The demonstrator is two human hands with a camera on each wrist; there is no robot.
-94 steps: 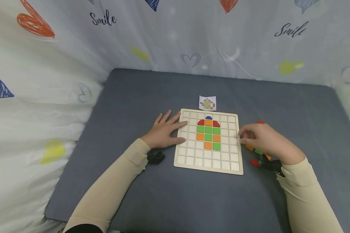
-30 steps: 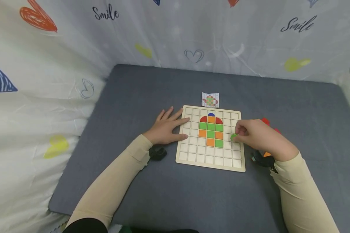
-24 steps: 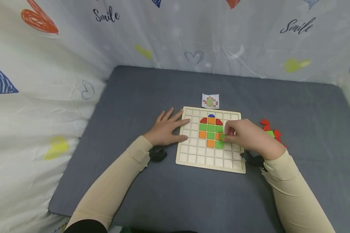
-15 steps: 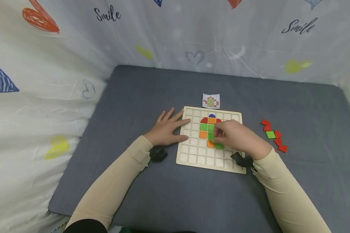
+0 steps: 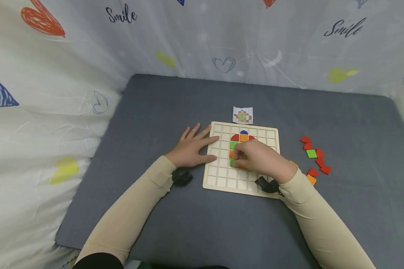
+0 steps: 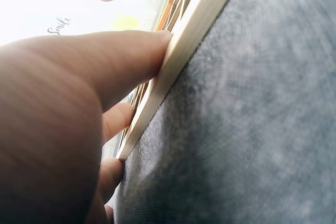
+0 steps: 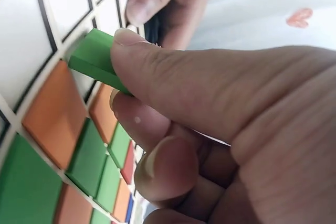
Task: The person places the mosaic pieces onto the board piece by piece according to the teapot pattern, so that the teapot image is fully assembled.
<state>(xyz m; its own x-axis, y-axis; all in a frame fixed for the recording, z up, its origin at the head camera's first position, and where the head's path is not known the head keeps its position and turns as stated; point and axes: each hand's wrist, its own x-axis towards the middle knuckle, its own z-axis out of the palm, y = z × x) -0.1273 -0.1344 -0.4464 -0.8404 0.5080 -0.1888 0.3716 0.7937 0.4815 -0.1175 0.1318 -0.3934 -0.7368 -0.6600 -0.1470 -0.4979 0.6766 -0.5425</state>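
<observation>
A wooden grid board (image 5: 222, 182) lies on the grey table, with coloured tiles set in its cells. My left hand (image 5: 188, 151) spreads its fingers along the board's left edge; in the left wrist view the thumb (image 6: 142, 51) touches the pale rim. Above the board, my right hand (image 5: 260, 160) pinches a green square tile (image 7: 92, 53) between thumb and fingers. The tile tilts over a cell beside an orange tile (image 7: 56, 114). In the head view, that hand hides much of the tile pattern. A blue half-round tile (image 5: 244, 132) tops the pattern.
Right of the board lie loose tiles: several red ones (image 5: 325, 170), a green one (image 5: 311, 153) and an orange one (image 5: 311, 179). A small printed pattern card (image 5: 242, 115) lies behind the board. A white printed curtain (image 5: 188, 45) hangs behind and left of the table.
My right hand has picked up the green tile from the right side and carried it left across the board to the lower left of the pattern. The left hand stays on the edge.
</observation>
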